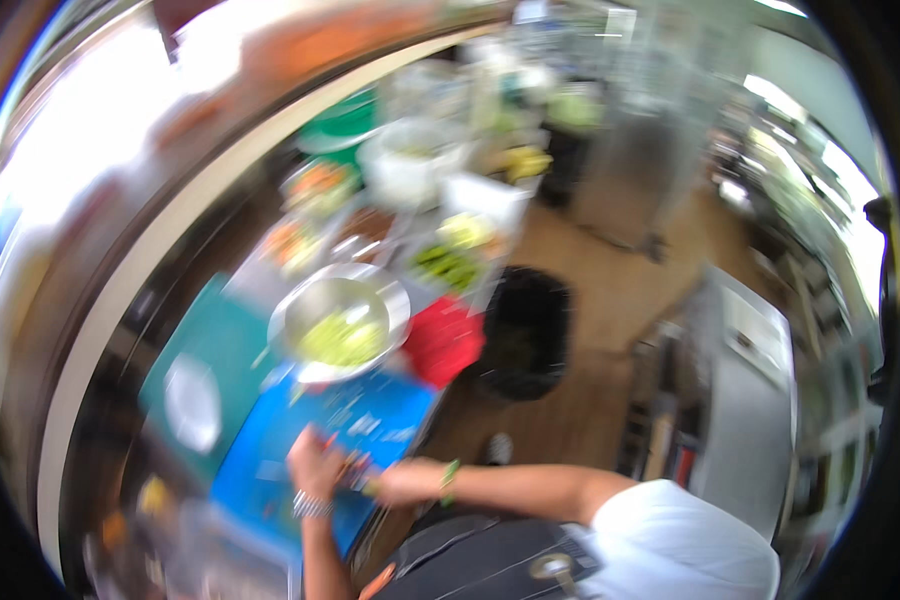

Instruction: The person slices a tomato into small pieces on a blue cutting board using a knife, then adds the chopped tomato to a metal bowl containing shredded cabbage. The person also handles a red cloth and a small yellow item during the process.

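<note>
Over the blue cutting board [255, 465], both my hands are close together and blurred. My left hand [315, 462], with a metal watch at its wrist, is closed with a bit of orange-red by its fingers. My right hand [407, 482], a green band at the wrist, is closed around a small object [358, 470] whose kind is lost in the blur. Pale scraps lie on the board's far part. Just beyond stands a steel bowl [283, 325] with light green shreds [342, 340] inside.
A green board [215, 350] with a white oval piece [192, 402] is at the left. A red cloth-like item [445, 340] lies beside the bowl. Containers of vegetables and a white bucket [410, 165] stand farther back. A black-lined bin [525, 340] and steel counter [745, 430] are at the right.
</note>
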Motion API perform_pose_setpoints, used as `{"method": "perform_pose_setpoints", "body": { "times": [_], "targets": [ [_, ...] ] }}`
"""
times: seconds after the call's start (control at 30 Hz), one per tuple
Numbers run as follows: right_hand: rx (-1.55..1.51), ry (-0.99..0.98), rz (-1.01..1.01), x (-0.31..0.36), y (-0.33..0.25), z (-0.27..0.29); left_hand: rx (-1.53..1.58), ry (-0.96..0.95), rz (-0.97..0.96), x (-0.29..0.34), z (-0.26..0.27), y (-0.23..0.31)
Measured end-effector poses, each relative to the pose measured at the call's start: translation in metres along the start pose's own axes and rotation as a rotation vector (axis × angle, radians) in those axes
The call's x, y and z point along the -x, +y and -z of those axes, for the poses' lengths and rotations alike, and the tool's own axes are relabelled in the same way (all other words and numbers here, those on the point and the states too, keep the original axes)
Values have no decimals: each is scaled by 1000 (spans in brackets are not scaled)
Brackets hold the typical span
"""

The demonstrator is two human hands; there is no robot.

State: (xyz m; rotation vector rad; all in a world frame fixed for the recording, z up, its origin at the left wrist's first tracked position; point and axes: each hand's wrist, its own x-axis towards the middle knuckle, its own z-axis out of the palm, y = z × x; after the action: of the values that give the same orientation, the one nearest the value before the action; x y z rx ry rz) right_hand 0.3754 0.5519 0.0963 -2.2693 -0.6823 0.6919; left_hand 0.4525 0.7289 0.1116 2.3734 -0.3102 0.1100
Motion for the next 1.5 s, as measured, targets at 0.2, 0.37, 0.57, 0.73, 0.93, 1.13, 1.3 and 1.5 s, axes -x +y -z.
{"method": "perform_pose_setpoints", "body": {
  "times": [0.2,0.37,0.57,0.73,0.93,1.13,1.3,1.5],
  "targets": [
    [61,145,-224,-4,-8,8,82,-25,141,71,20,-29],
    [205,-4,-257,-5,-45,20,26,39,170,89,-3,-41],
    [192,48,-207,-32,-56,12,0,96,121,93,-5,-34],
    [218,-53,-287,-34,-55,1,-62,106,192,98,-5,-36],
    [188,64,-221,-31,-66,0,-109,88,169,101,-4,-36],
    [165,90,-237,-29,-63,-14,-125,70,201,101,-3,-35],
    [136,35,-266,-33,-47,-20,-66,30,161,101,9,-34],
    [14,75,-116,-12,-22,-17,-9,173,-53,45,32,-21]
  ]
}}
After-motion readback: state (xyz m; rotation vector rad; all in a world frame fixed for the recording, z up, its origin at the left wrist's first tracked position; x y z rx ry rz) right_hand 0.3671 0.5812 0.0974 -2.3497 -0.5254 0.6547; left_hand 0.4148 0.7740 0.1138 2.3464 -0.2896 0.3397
